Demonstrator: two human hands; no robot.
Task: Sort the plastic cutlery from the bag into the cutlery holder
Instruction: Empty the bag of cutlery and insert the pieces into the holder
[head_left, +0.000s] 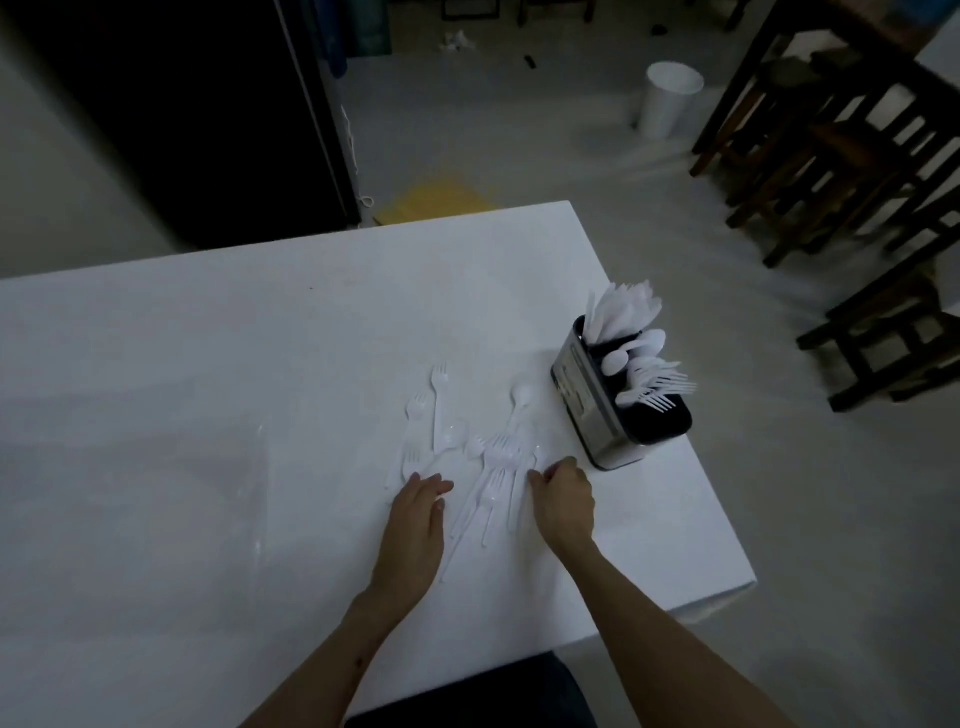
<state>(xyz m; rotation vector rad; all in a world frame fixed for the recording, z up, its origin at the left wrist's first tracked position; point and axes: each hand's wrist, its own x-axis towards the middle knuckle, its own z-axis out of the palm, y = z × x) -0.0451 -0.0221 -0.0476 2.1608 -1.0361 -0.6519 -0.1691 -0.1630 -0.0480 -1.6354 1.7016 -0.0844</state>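
Several white plastic forks and spoons lie scattered on the white table. My left hand lies flat with straight fingers on the left part of the pile. My right hand sits at the pile's right edge, its fingers curled down onto a piece of cutlery I cannot make out. The metal cutlery holder stands near the table's right edge, with knives at the back, spoons in the middle and forks at the front. A clear plastic bag lies flat at the left.
The table's right edge and front right corner are close to the holder. On the floor beyond stand a white bin and dark wooden chairs. A dark cabinet stands behind the table at the left.
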